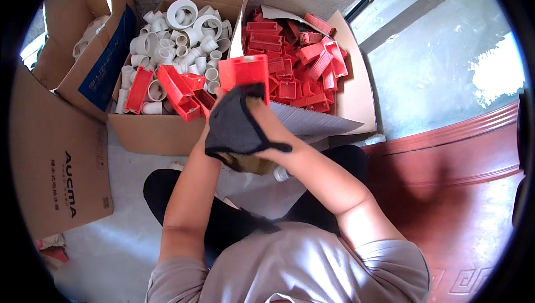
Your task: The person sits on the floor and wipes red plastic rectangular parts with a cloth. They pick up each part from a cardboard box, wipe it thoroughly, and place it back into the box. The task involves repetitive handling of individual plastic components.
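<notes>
A red plastic box (244,69), like an electrical junction box, is held up in front of me between the two cartons. My left hand (217,99) grips its lower left side, with only part of the fingers showing. My right hand (258,108) reaches in from the right, its fingers hidden. A dark grey fabric piece with black edging and a strap (232,125) covers much of both hands; what holds it cannot be told. Several red boxes (175,85) lie on white plastic pipe fittings (161,48) in the left carton. Many more red boxes (288,67) fill the right carton.
The left carton's front wall (154,134) and the right carton's flap (355,81) face me. Further left stand an open carton with a blue panel (106,60) and a large printed cardboard carton (62,157). A reddish-brown panelled surface (451,202) lies at the right.
</notes>
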A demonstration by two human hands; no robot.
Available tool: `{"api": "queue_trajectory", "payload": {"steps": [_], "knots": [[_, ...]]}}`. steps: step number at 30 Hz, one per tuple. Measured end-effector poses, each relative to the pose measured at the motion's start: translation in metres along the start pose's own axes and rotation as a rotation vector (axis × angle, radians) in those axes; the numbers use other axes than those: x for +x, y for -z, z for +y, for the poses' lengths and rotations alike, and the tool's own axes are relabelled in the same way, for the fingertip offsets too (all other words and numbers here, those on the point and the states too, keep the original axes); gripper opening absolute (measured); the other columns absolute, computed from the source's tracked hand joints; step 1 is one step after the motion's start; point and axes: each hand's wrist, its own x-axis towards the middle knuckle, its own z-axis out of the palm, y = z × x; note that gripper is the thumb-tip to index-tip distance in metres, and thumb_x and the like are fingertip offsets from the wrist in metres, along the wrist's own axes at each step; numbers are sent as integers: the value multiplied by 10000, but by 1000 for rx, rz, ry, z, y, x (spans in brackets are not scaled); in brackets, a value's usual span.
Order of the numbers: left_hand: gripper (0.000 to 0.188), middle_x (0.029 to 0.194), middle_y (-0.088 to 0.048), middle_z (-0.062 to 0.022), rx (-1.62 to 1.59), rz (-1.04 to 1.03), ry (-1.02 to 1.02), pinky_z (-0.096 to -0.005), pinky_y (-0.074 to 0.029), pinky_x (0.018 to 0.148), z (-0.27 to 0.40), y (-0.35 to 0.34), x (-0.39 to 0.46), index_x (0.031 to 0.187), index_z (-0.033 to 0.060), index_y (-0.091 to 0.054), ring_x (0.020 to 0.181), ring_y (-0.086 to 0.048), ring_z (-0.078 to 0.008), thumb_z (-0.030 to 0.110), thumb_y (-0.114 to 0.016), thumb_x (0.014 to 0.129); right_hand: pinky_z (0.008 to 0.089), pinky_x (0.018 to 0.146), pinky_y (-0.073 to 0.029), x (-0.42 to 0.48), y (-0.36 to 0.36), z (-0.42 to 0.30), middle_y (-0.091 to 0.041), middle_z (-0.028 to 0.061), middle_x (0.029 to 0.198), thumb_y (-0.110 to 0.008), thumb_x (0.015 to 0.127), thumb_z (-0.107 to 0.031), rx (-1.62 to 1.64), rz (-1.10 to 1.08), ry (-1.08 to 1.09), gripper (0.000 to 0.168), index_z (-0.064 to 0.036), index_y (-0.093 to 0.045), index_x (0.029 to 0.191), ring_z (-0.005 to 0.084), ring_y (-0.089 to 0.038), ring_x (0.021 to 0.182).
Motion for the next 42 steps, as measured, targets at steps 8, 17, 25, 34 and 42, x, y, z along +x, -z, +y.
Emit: {"api": "queue_trajectory", "payload": {"steps": [8,17,25,34,42], "knots": [[741,1169,-553,-96,133,234,-225,-369,-426,919,8,-26,-6,1256,92,-462,1045,-541,-241,682,-309,836,451,939,-365,-2,-19,-16,-526,280,1012,-531,672,-38,-367,-8,-110,257,90,-563,892,450,-424,1054],[732,1151,-554,-88,58,195,-263,-359,-415,912,13,-38,-6,1244,86,-469,1023,-533,-237,677,-331,835,423,896,-393,44,-9,-15,-583,252,910,-607,660,-139,-481,132,-206,302,31,-607,910,429,-429,1032],[724,1135,-555,-80,86,185,-208,-351,-405,906,18,-40,-20,1233,81,-475,1003,-525,-233,672,-351,835,435,663,-496,8,-25,-28,-613,193,812,-580,748,-236,-357,-74,-260,232,-22,-590,838,368,-601,752],[696,1150,-547,-97,238,248,-345,-355,-408,913,24,-41,-7,1239,65,-462,1025,-521,-230,635,-337,861,436,679,-491,55,-16,-17,-612,229,777,-567,677,-124,-366,235,-92,167,20,-627,737,387,-595,767],[666,1172,-538,-118,612,350,-430,-362,-414,922,10,-38,-13,1248,48,-445,1056,-517,-228,595,-315,892,405,748,-486,31,-7,-13,-638,173,901,-485,826,-327,-292,-14,-228,333,-48,-602,966,323,-612,882]]}}
